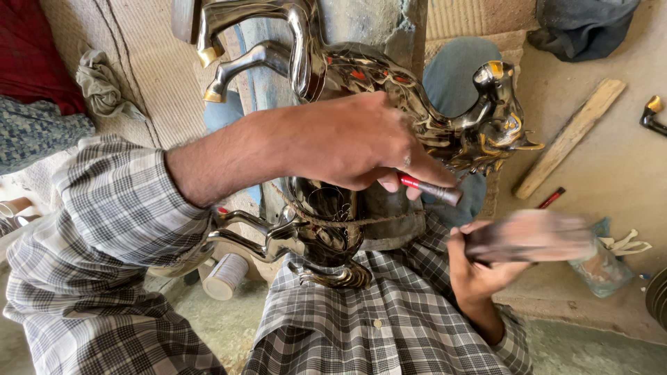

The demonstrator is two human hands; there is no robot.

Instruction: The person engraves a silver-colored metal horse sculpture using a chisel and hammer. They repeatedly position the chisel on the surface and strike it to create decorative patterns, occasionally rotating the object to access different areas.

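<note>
A shiny metal horse figure (361,90) is held across the lap, its head to the right and its front legs raised toward the top left; the hind legs (257,239) reach down past the checked shirt (104,229). A rope (347,221) is wound round the horse's lower body.

The left hand (347,142) is laid over the horse's back and is closed round a thin tool with a red handle (431,187), whose dark tip is pointed right, just under the horse's head (497,118). The right hand (479,267) is closed on a blurred wooden block (531,236), held just below and to the right of the tool tip, a small gap being left between them.

Little open room is left on the near side, where the horse is pressed against the body. To the right, bare floor (618,173) is seen, with a wooden stick (570,135) lying at a slant, a small red tool (552,198) below it and a plastic bag (601,260) near the block. A white roll (226,276) lies on the ground below the hind legs, and crumpled cloth (101,87) lies on the mat at the upper left.
</note>
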